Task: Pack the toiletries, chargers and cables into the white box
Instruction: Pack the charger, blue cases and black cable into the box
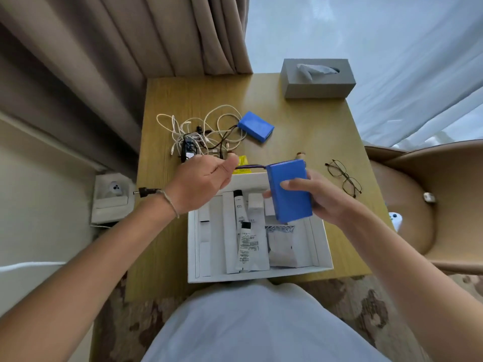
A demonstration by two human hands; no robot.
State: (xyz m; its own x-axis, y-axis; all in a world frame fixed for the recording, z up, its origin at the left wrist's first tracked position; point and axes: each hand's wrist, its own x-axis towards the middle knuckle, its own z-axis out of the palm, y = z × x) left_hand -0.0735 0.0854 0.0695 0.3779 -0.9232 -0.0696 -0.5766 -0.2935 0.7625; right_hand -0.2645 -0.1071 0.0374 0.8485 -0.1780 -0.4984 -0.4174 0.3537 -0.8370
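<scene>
Small square light-wood table (313, 121) stood against a window corner. Heavy taupe pleated curtains (104, 48) hung on the left and ran down behind the table's far edge; sheer white curtain (366, 35) covered the window on the right, passing diffuse daylight. Tan upholstered chair with curved back (418, 178) sat just beside the table's right side. Cream wall (39, 192) at left carried a white socket plate (112, 199) with a dark plug (146, 192) near it. Floor was a beige carpet with brown blotchy pattern (360, 301). Lighting was soft and even, no hard shadows.
</scene>
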